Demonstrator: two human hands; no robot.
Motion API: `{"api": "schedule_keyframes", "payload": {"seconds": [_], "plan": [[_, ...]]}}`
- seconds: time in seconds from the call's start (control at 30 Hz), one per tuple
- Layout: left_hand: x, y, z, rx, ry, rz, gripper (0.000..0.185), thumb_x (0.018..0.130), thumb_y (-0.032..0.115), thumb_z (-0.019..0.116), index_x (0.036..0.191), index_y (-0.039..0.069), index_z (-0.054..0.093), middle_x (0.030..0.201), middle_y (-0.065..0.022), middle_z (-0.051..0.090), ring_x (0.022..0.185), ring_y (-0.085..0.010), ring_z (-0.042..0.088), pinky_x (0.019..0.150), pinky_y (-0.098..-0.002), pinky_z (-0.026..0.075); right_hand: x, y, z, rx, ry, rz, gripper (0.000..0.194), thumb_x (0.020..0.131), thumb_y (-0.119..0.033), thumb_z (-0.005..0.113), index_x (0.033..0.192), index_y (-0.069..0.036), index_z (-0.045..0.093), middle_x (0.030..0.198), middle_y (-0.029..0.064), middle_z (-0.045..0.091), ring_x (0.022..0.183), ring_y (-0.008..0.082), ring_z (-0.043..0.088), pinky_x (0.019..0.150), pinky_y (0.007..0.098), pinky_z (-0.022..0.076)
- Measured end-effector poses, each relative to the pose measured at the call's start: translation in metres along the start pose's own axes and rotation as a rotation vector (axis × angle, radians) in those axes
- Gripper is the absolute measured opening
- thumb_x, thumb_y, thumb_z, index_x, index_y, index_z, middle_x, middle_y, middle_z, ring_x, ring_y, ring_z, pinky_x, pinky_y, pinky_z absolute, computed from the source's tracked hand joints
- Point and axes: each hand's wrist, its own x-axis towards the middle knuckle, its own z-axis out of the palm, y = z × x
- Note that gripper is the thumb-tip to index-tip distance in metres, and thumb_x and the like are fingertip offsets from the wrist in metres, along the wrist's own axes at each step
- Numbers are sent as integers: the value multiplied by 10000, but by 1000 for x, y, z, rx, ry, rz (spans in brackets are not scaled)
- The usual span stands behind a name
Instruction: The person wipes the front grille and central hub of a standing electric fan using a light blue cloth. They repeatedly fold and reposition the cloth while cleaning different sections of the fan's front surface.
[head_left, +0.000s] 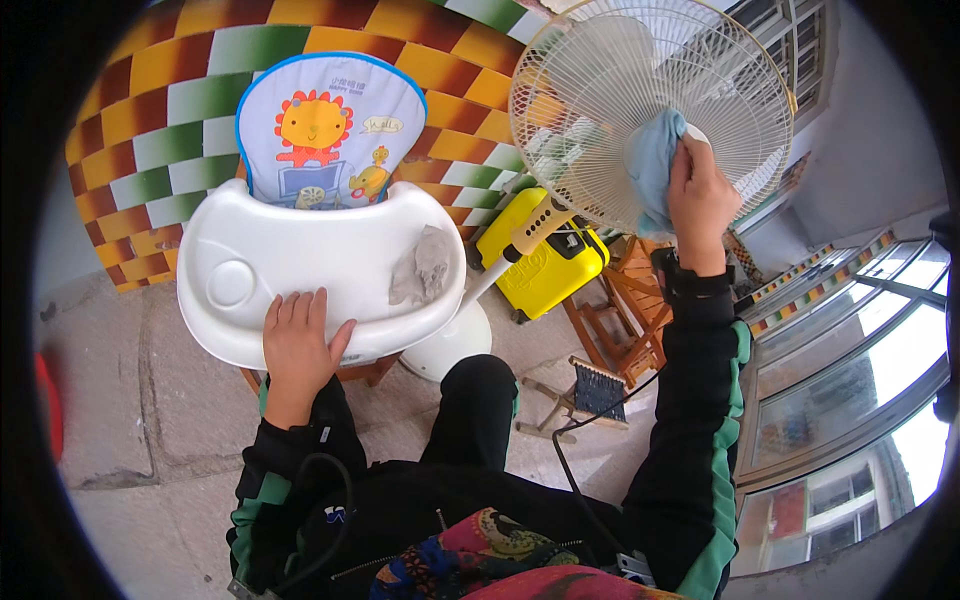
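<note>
My right hand (703, 195) grips a light blue cloth (651, 169) against the centre of a pedestal fan's wire grille (570, 112). The cloth covers most of the round hub cap (697, 135). My left hand (300, 349) rests with its fingers spread on the near rim of a white high chair tray (330, 255). A crumpled grey cloth (430, 266) lies on the tray's right side. Behind the tray stands the chair's padded backrest (315, 127), printed with a cartoon lion. The fan's beige control box (541, 223) sits on its pole beside the tray.
The fan's white round base (454, 341) stands on the stone floor (180, 405). To the right are a yellow suitcase (521, 274), a folded wooden chair (626, 307) and a small woven stool (598, 391). A tiled wall (187, 105) rises behind; windows (847, 375) line the right side.
</note>
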Motion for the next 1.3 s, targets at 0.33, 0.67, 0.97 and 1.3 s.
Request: {"api": "schedule_keyframes", "payload": {"seconds": [0.33, 0.67, 0.97, 1.3], "plan": [[-7, -6, 5, -28, 37, 24, 529, 899, 405, 727, 1212, -19, 678, 1133, -184, 689, 1090, -366, 642, 1075, -518, 439, 30, -11, -29, 89, -107, 75, 132, 988, -279, 666, 1029, -161, 707, 700, 100, 707, 621, 315, 701, 557, 402, 527], [-7, -8, 1, -26, 1, -2, 556, 895, 458, 705, 1186, -16, 707, 1060, -188, 708, 1061, -350, 659, 1093, -509, 430, 73, -29, 17, -87, -185, -89, 149, 996, -309, 605, 950, -170, 633, 666, 104, 683, 583, 350, 676, 494, 467, 499], [-6, -5, 2, -22, -42, -32, 535, 903, 415, 719, 1219, -15, 688, 1148, -193, 707, 1127, -356, 644, 1109, -508, 418, 5, -4, 5, -84, 7, -112, 73, 990, -246, 657, 979, -174, 670, 632, 44, 664, 500, 239, 638, 448, 355, 458], [-5, -3, 2, -15, 9, 0, 526, 877, 415, 743, 1170, -21, 705, 1109, -189, 708, 1086, -362, 653, 1085, -512, 439, -13, -3, -4, 62, 35, -46, 100, 986, -263, 669, 973, -164, 681, 648, 54, 672, 514, 257, 650, 452, 361, 466]]}}
